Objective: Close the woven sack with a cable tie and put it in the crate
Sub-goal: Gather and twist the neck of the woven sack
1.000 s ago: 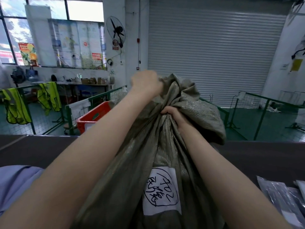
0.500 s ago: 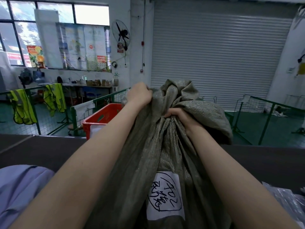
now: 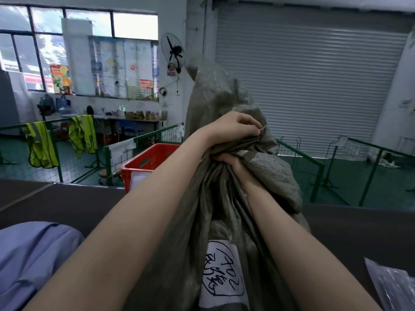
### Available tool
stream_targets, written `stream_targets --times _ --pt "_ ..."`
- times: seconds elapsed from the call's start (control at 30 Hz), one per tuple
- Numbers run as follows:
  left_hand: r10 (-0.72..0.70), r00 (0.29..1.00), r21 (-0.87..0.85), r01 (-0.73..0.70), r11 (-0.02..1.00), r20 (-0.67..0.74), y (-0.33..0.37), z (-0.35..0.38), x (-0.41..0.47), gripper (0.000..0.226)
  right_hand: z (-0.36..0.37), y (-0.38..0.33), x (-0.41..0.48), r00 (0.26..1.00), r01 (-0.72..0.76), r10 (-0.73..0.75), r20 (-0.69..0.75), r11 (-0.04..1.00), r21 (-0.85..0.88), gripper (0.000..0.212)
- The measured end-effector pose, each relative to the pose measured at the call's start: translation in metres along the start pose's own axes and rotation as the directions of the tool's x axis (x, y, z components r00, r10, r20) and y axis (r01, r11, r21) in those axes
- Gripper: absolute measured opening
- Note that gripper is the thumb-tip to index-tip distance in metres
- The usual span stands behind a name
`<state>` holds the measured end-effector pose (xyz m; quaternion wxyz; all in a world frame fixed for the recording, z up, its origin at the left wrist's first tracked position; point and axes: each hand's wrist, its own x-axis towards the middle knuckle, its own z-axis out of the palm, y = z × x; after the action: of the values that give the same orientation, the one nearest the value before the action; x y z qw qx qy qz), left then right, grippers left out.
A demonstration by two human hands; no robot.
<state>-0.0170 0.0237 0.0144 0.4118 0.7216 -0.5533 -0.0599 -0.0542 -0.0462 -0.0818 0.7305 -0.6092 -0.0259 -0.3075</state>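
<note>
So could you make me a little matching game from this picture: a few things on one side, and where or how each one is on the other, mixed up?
Things:
1. woven sack
2. red crate
3. yellow vests
4. white label

Places or states:
A. draped over the green railing
B. stuck low on the sack's front, with black handwriting
C. neck bunched in the left hand and right hand
D. beyond the dark table edge, left of the sack

Pairs: 1-C, 2-D, 3-A, 4-B
</note>
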Motion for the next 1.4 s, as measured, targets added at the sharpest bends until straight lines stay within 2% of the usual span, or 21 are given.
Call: stream_targets --times 0.07,0.13,0.2,0.27,0.33,0.37,0.43,0.47,0.53,0.6,0.67,0.73,0.83,0.9,0.97,1.0,1.07,1.13,1.17,1.3,1.4 --pt "0.021 0.995 0.094 -0.011 0.996 -0.101 -0.002 -0.005 -0.007 0.024 -0.002 0.006 0.001 0.993 -0.115 0.115 -0.007 0.993 0.002 0.019" --pt "0.012 0.960 0.099 0.016 0.995 -0.281 -0.005 -0.014 -0.017 0.021 -0.006 0.013 0.005 0.963 -0.266 0.268 -0.036 0.963 0.048 0.028" --pt "-0.093 0.890 0.171 0.187 0.967 -0.447 -0.010 -0.024 -0.028 0.030 -0.002 0.011 0.003 0.931 -0.355 0.362 -0.043 0.927 0.122 0.027" --pt "-0.247 0.836 0.455 0.487 0.746 -0.490 -0.021 -0.034 -0.038 0.049 -0.003 0.011 0.003 0.919 -0.386 0.393 -0.015 0.908 0.166 0.025" --pt "-0.442 0.787 0.614 0.614 0.496 -0.430 -0.034 -0.036 -0.047 0.074 -0.003 0.010 0.002 0.928 -0.368 0.373 0.006 0.911 0.185 0.026" --pt "-0.524 0.771 0.604 0.622 0.498 -0.362 -0.040 -0.035 -0.050 0.082 -0.002 0.009 0.001 0.934 -0.351 0.358 0.001 0.915 0.200 0.026" --pt "-0.622 0.774 0.369 0.616 0.696 -0.119 -0.051 -0.032 -0.052 0.081 0.000 0.007 -0.001 0.948 -0.318 0.318 0.031 0.931 0.176 0.022" --pt "-0.593 0.804 0.200 0.590 0.782 -0.050 -0.056 -0.030 -0.051 0.075 0.001 0.004 -0.002 0.958 -0.288 0.285 0.036 0.947 0.140 0.021" --pt "-0.446 0.880 0.026 0.455 0.890 -0.162 -0.058 -0.025 -0.044 0.059 0.001 -0.005 -0.005 0.968 -0.245 0.243 0.058 0.969 0.033 0.021" --pt "-0.315 0.892 -0.009 0.330 0.944 -0.324 -0.048 -0.020 -0.034 0.046 0.004 -0.016 -0.007 0.958 -0.250 0.253 0.133 0.967 -0.043 0.021" --pt "-0.261 0.918 -0.059 0.255 0.965 -0.298 -0.034 -0.016 -0.025 0.040 0.006 -0.022 -0.004 0.951 -0.240 0.245 0.189 0.970 -0.047 0.017" --pt "-0.230 0.955 -0.073 0.220 0.973 -0.185 -0.026 -0.010 -0.017 0.032 0.012 -0.021 -0.004 0.945 -0.250 0.239 0.222 0.968 0.021 0.015" --pt "-0.260 0.963 -0.032 0.258 0.966 -0.078 -0.023 -0.004 -0.018 0.035 0.014 -0.002 -0.001 0.944 -0.291 0.252 0.212 0.940 0.178 0.042" --pt "-0.306 0.952 -0.103 0.304 0.947 -0.007 -0.033 -0.005 -0.021 0.037 0.015 0.008 0.004 0.966 -0.246 0.233 0.113 0.962 0.120 0.054" --pt "-0.352 0.911 -0.313 0.405 0.859 0.213 -0.043 -0.012 -0.032 0.047 0.016 0.009 0.002 0.976 -0.220 0.220 0.009 0.975 0.030 0.053" --pt "-0.357 0.869 -0.334 0.468 0.818 0.342 -0.049 -0.016 -0.038 0.052 0.014 0.007 0.000 0.980 -0.194 0.193 -0.037 0.980 -0.031 0.048" --pt "-0.401 0.774 -0.073 0.495 0.866 0.490 -0.056 -0.017 -0.049 0.066 0.006 0.004 0.005 0.986 -0.132 0.114 -0.121 0.980 -0.149 0.022" --pt "-0.466 0.773 0.215 0.414 0.885 0.431 -0.059 -0.007 -0.058 0.076 0.008 -0.001 0.006 0.984 -0.168 0.154 -0.095 0.970 -0.173 0.006" --pt "-0.459 0.798 0.227 0.399 0.888 0.390 -0.064 0.002 -0.059 0.081 0.010 -0.001 0.009 0.987 -0.154 0.138 -0.088 0.963 -0.221 0.005" --pt "-0.284 0.948 -0.243 0.312 0.919 0.141 -0.083 0.034 -0.062 0.084 0.019 -0.015 0.008 0.988 -0.152 0.120 -0.097 0.874 -0.462 0.014" --pt "-0.363 0.930 -0.472 0.293 0.832 -0.063 -0.086 0.047 -0.062 0.064 0.022 -0.034 0.008 0.946 -0.304 0.313 -0.078 0.781 -0.545 0.023"
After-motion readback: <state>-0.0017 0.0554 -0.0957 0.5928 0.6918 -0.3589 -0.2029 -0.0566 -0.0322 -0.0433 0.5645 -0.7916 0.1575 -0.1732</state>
